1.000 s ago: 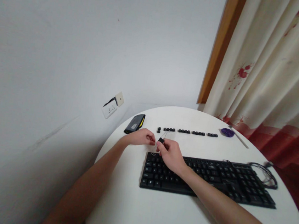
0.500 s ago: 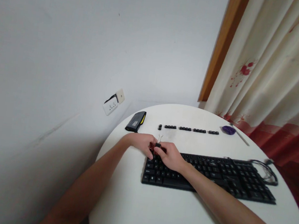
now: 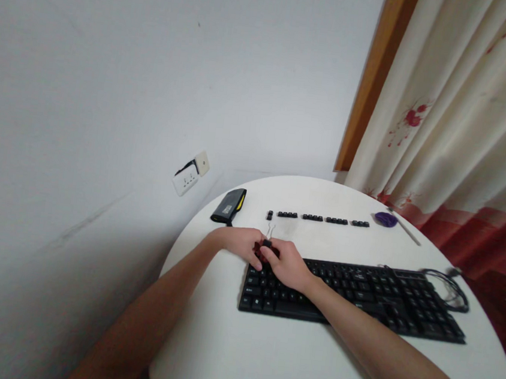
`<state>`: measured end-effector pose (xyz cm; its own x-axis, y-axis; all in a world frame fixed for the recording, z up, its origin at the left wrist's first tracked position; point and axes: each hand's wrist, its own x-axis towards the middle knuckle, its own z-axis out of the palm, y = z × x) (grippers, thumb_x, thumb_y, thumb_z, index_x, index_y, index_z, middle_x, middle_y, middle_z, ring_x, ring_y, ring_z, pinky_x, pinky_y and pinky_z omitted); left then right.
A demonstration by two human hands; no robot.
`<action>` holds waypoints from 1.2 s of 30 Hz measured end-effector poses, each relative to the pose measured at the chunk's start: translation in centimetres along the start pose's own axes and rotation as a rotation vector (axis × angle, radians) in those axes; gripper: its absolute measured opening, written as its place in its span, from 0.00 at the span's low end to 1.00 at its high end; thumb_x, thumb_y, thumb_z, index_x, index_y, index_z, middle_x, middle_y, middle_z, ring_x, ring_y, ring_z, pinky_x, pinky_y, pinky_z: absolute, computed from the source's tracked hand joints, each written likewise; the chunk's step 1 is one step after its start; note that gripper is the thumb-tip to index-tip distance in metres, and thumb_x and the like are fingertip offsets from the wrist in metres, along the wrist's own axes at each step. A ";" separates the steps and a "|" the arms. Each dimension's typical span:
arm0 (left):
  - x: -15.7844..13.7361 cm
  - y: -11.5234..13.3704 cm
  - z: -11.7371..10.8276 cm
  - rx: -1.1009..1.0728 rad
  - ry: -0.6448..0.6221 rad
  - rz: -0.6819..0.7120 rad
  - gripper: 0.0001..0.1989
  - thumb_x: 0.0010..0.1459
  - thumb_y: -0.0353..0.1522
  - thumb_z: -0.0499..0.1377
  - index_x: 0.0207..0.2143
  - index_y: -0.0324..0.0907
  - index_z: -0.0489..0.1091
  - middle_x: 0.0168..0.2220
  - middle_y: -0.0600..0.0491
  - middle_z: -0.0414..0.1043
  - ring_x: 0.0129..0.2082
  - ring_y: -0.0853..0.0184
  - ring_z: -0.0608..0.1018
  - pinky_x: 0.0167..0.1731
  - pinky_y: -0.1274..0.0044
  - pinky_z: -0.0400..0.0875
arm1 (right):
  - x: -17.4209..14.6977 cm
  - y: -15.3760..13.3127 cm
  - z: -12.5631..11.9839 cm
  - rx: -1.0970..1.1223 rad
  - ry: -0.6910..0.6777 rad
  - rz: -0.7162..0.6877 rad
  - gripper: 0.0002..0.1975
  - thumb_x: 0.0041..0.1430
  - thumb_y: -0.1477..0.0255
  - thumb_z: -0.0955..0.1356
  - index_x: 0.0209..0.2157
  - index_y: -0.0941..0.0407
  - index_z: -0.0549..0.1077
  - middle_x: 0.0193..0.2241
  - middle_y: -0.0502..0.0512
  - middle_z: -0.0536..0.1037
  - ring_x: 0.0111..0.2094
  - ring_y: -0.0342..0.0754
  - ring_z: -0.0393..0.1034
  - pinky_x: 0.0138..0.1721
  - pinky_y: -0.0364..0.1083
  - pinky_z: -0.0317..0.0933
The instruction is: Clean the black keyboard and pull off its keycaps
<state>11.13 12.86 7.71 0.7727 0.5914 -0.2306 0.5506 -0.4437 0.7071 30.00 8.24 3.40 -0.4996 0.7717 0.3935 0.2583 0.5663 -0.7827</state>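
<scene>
Nearest the camera, the bare front of the round white table (image 3: 262,359) showed, with both forearms reaching across it to the black keyboard (image 3: 359,294). The right hand (image 3: 288,264) rested over the keyboard's far-left corner, its fingers bunched and pinching a small black wire puller (image 3: 268,239), whose thin wire loops stood upright just above the knuckles. The left hand (image 3: 241,242) lay beside it, fingers curled with the tips against the same spot; whether it gripped the puller or only steadied the corner could not be told. The step in hand looked like seating the puller on a key at that corner, a key that was itself hidden under the fingers. A lift from here would have called for a straight upward pull while the keyboard was held down. A coiled cable (image 3: 448,288) lay at the keyboard's right end. Beyond the hands, a row of loose keycaps (image 3: 322,219) lay well apart from the keyboard, with a dark case (image 3: 229,206) to its left and a purple object (image 3: 386,219) to its right.
</scene>
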 end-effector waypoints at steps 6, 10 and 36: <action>0.0 0.6 0.1 0.051 -0.004 0.026 0.08 0.47 0.35 0.67 0.29 0.40 0.76 0.23 0.57 0.72 0.24 0.71 0.72 0.26 0.82 0.64 | 0.6 1.1 0.2 0.155 0.060 0.106 0.15 0.64 0.67 0.62 0.27 0.58 0.73 0.24 0.51 0.76 0.25 0.44 0.69 0.30 0.42 0.60; 0.3 0.7 0.2 0.099 0.069 0.068 0.07 0.52 0.34 0.63 0.31 0.39 0.75 0.26 0.56 0.73 0.27 0.71 0.72 0.30 0.81 0.66 | 0.8 1.6 0.0 0.199 0.190 0.194 0.17 0.64 0.62 0.61 0.25 0.57 0.68 0.19 0.48 0.71 0.20 0.43 0.64 0.24 0.42 0.57; 2.5 0.2 1.5 0.216 0.522 0.287 0.09 0.59 0.36 0.59 0.40 0.42 0.74 0.39 0.47 0.74 0.40 0.64 0.74 0.44 0.72 0.68 | 1.1 2.9 -0.7 0.206 0.535 0.237 0.21 0.63 0.56 0.61 0.27 0.58 0.69 0.23 0.56 0.75 0.26 0.48 0.70 0.28 0.44 0.63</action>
<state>13.65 13.24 6.26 0.6731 0.6552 0.3430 0.4379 -0.7269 0.5290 30.84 10.95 1.88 0.0491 0.9379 0.3434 0.1200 0.3358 -0.9343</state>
